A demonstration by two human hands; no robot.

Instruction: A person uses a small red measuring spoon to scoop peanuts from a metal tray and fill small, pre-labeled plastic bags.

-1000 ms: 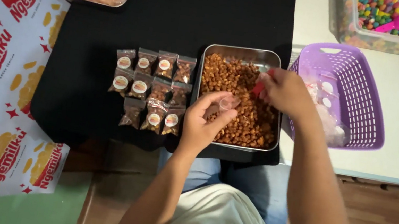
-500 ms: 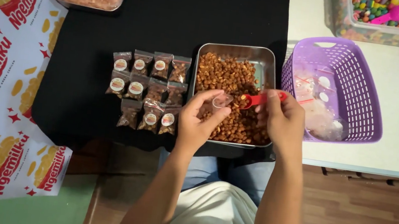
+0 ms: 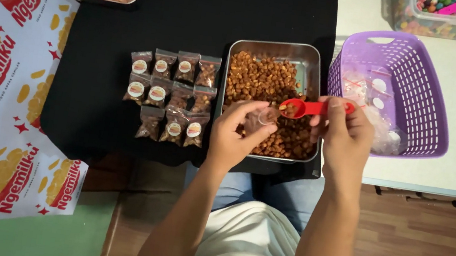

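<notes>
red scoop (image 3: 309, 108) pinched in right hand (image 3: 346, 135) fingers, tipped at small clear bag (image 3: 260, 119) in left hand (image 3: 235, 138)

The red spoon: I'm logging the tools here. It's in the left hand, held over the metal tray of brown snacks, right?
Not quite. The head view shows the red spoon in the right hand, over the metal tray of brown snacks. The left hand holds a small clear bag.
</notes>
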